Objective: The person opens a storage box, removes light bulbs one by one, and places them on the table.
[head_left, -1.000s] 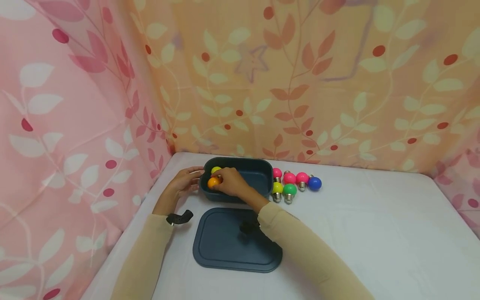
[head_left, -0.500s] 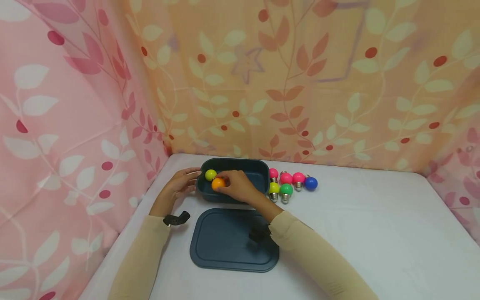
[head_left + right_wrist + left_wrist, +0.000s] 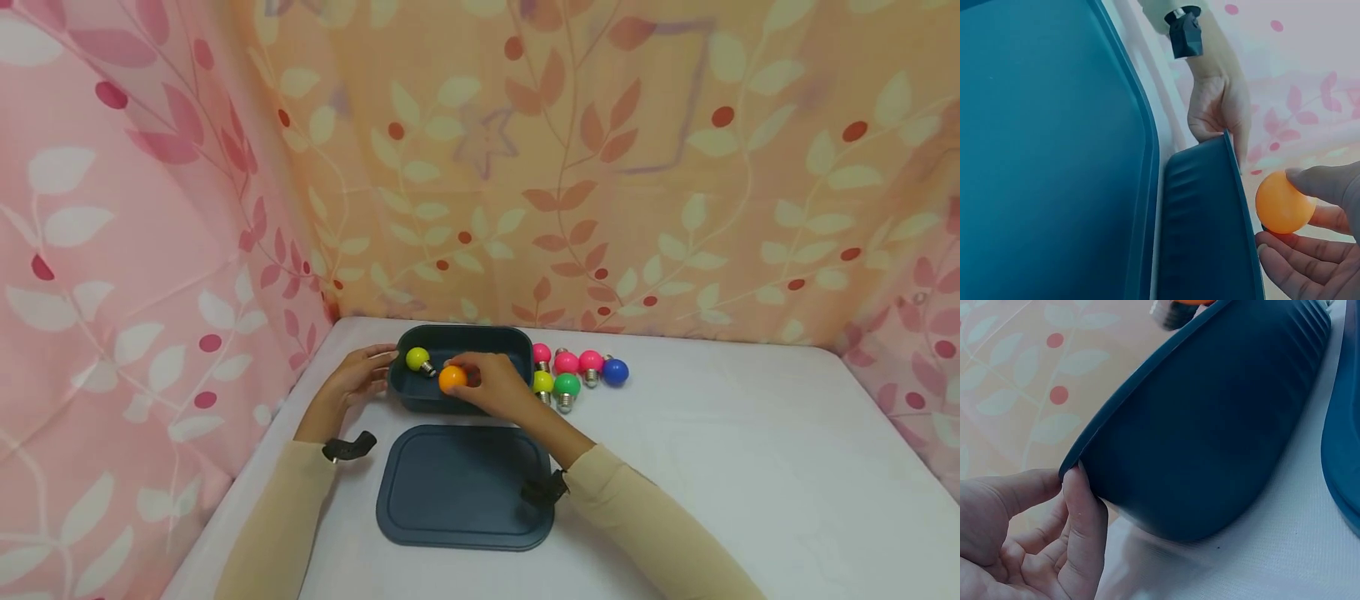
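Note:
My right hand [image 3: 491, 385] holds an orange light bulb [image 3: 452, 380] between thumb and fingers, above the dark blue lunch box [image 3: 468, 337]. In the right wrist view the round orange globe [image 3: 1284, 201] shows beside the box's rim; the bulb's base is mostly hidden there. My left hand [image 3: 358, 379] is at the box's left end. The left wrist view shows its thumb and a finger [image 3: 1082, 519] pinching the rim of the box wall [image 3: 1197, 437]. Inside the box, at the left, lies a yellow bulb [image 3: 417, 359] with its metal base pointing right.
The box's flat lid [image 3: 461, 487] lies in front of it on the white-covered table [image 3: 720, 467]. Right of the box are several bulbs, among them pink [image 3: 591, 363], green [image 3: 566, 387], yellow [image 3: 542, 383] and blue [image 3: 616, 372]. Patterned cloth hangs behind and at the left.
My right hand has moved rightward inside the box area with the orange bulb, uncovering the yellow bulb. My left hand has stayed at the box's left end.

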Action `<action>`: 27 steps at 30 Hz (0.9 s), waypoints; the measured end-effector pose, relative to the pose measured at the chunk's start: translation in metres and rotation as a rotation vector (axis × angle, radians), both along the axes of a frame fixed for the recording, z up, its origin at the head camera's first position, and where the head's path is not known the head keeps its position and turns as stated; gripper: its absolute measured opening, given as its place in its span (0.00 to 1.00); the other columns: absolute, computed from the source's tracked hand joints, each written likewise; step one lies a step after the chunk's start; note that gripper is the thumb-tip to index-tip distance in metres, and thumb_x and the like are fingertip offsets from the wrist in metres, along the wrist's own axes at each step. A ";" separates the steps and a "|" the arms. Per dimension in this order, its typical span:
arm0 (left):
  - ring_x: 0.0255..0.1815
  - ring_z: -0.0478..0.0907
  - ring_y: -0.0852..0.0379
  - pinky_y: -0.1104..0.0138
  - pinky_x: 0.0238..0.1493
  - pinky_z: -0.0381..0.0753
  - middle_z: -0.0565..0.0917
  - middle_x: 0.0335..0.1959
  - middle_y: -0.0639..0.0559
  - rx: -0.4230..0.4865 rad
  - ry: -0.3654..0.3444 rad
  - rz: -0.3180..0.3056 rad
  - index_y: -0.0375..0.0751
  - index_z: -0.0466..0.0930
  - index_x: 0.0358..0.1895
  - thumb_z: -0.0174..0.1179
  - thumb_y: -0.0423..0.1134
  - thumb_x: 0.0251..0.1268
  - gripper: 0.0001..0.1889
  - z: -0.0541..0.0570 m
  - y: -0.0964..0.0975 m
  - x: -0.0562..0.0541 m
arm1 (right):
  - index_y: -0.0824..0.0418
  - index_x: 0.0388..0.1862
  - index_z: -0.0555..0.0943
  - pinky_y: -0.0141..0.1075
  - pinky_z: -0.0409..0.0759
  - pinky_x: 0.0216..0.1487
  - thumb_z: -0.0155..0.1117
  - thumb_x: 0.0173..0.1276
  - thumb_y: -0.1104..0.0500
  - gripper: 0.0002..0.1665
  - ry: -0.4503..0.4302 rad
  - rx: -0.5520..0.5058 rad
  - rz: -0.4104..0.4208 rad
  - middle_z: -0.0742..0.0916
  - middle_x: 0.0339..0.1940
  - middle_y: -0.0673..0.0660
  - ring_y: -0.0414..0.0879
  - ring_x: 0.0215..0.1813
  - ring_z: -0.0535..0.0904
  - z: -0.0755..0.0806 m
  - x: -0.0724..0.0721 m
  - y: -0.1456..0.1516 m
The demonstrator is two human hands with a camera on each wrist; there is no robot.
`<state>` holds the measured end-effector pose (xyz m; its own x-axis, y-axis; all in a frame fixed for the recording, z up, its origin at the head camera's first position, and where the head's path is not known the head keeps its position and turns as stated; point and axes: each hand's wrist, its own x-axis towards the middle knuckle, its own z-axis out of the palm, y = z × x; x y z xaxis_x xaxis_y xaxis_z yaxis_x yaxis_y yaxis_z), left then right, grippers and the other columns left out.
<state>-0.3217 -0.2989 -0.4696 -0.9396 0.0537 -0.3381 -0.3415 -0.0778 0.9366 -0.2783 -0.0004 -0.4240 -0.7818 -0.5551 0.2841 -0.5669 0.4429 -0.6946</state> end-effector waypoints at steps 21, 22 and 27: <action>0.30 0.78 0.61 0.74 0.30 0.81 0.80 0.44 0.51 -0.011 0.019 -0.001 0.37 0.68 0.71 0.62 0.42 0.74 0.27 -0.003 -0.002 -0.001 | 0.57 0.60 0.85 0.38 0.86 0.43 0.76 0.64 0.52 0.26 0.023 -0.037 -0.127 0.89 0.49 0.50 0.46 0.42 0.84 0.003 0.027 0.054; 0.30 0.78 0.61 0.74 0.30 0.81 0.80 0.44 0.51 -0.008 0.019 -0.005 0.37 0.68 0.71 0.62 0.42 0.74 0.27 -0.003 -0.002 -0.001 | 0.57 0.60 0.85 0.37 0.86 0.43 0.76 0.64 0.53 0.26 0.022 -0.039 -0.131 0.89 0.49 0.50 0.46 0.42 0.84 0.003 0.028 0.057; 0.29 0.77 0.61 0.74 0.29 0.81 0.79 0.43 0.51 0.002 0.017 -0.008 0.37 0.68 0.72 0.62 0.42 0.74 0.28 -0.003 -0.002 0.000 | 0.58 0.59 0.85 0.37 0.87 0.42 0.77 0.63 0.55 0.25 0.025 -0.072 -0.151 0.89 0.48 0.52 0.48 0.40 0.84 0.004 0.036 0.074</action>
